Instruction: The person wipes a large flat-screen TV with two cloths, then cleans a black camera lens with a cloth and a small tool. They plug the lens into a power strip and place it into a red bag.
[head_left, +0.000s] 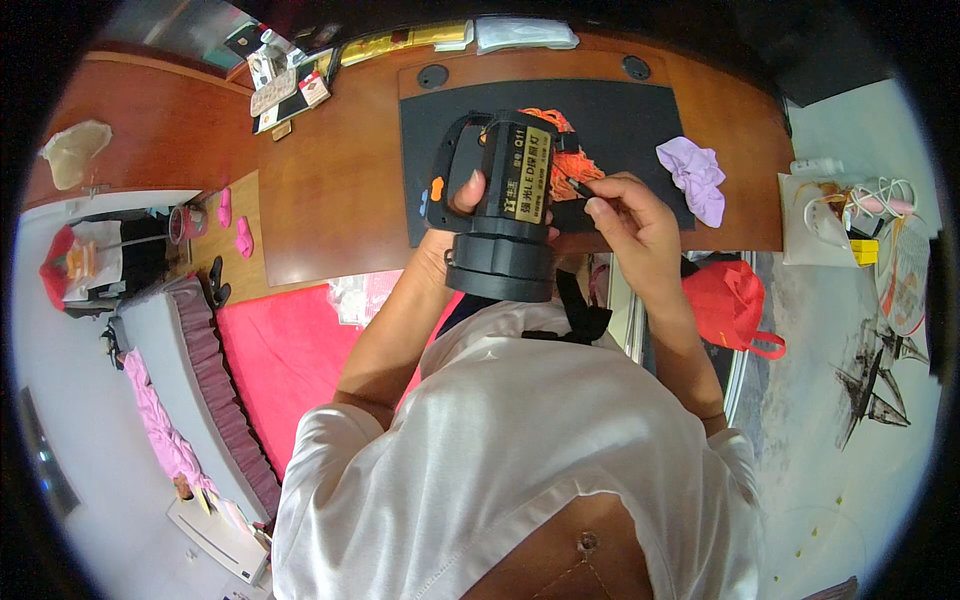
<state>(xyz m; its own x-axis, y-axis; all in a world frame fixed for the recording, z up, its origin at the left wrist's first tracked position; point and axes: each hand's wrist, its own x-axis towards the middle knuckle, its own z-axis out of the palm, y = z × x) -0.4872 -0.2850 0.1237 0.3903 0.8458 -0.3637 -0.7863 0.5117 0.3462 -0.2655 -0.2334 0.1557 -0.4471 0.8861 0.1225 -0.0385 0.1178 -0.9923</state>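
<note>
A large black handheld searchlight [500, 215] with a gold label is held over the desk's near edge, its wide lamp head toward me. My left hand [445, 240] is closed around its handle side, thumb on top; most of the fingers are hidden behind the body. Beside the searchlight's right side, my right hand [632, 222] pinches a thin dark piece [578, 187] between thumb and fingers. It looks like a plug or cord end, too small to make out. A black strap [575, 305] hangs below the searchlight. Behind it, orange cloth [572, 172] lies on the black desk mat [625, 105].
A lilac cloth [692, 180] lies on the right of the wooden desk [330, 190]. Papers and small boxes [290, 90] stand at the far left. A red bag [735, 305] is below right, beside a white container [815, 220] with cables. Pink slippers [243, 236] are on the floor.
</note>
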